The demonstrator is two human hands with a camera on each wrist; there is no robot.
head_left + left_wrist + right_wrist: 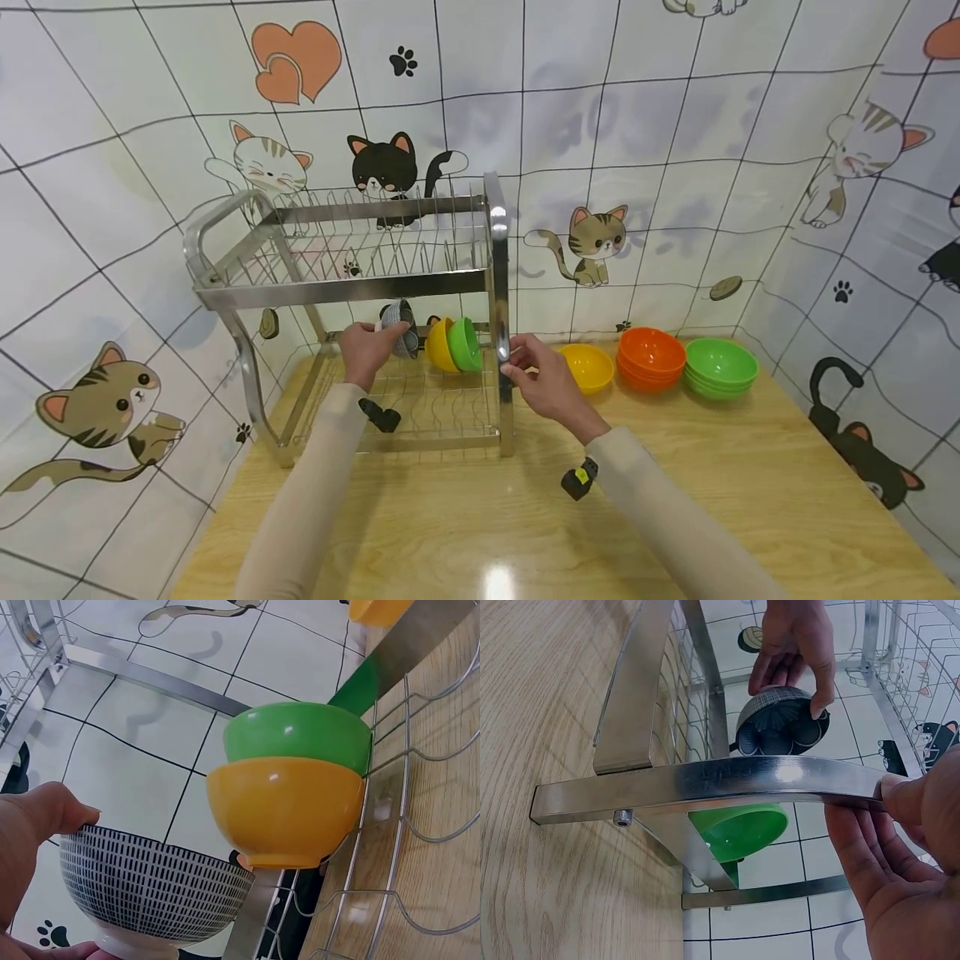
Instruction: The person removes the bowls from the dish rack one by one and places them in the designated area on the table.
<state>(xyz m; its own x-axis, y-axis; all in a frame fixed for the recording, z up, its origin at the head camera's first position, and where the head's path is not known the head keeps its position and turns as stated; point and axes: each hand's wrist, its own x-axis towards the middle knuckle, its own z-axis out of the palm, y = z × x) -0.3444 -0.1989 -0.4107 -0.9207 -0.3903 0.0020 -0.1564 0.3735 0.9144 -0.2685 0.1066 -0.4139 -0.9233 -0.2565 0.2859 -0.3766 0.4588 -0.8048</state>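
In the lower tier of a metal dish rack [345, 290], my left hand [365, 354] holds a black-and-white patterned bowl [154, 881]. The thumb is at its rim and the fingers are by its white foot. The bowl stands tilted, its dark inside facing the right wrist camera. Beside it, a yellow bowl [285, 806] and a green bowl [300, 735] lean nested together on the lower wire rails. My right hand [551, 379] pinches the rack's right front post [780, 778] between thumb and fingers.
On the wooden table [600, 517] right of the rack stand a yellow bowl [588, 369], a stack of orange bowls [651, 358] and a stack of green bowls [722, 369]. A tiled wall with cat pictures rises close behind the rack. The upper wire tier hangs over the left hand.
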